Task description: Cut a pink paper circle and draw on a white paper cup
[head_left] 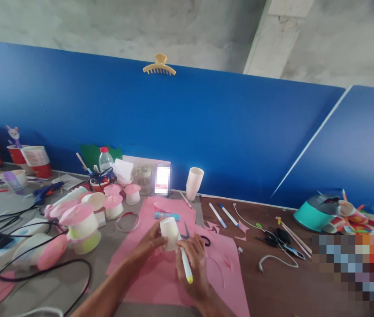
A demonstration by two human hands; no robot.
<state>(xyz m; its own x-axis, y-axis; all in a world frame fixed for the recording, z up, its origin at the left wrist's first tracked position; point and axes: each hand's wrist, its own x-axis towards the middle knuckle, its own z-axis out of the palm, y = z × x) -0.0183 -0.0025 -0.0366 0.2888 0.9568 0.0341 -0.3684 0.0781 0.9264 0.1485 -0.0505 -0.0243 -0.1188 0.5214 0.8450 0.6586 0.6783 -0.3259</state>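
My left hand (155,240) is closed around a small white paper cup (169,233), which is tilted on its side. In my right hand (195,259) is a white marker with a yellow end (186,264), its other end against the cup's side. Faint yellow shows on the cup near the marker. Both hands are over pink paper sheets (134,277). Just beyond them lies a blue glue stick (167,216). Black-handled scissors (204,240) rest on the paper, partly hidden behind my right hand.
Several pink-topped paper cups (77,220) stand at left among black cables (41,270). A stack of white cups (194,182) is by the blue partition (223,123). Blue and white markers (229,214), a white cable (279,259) and a teal container (317,213) lie to the right.
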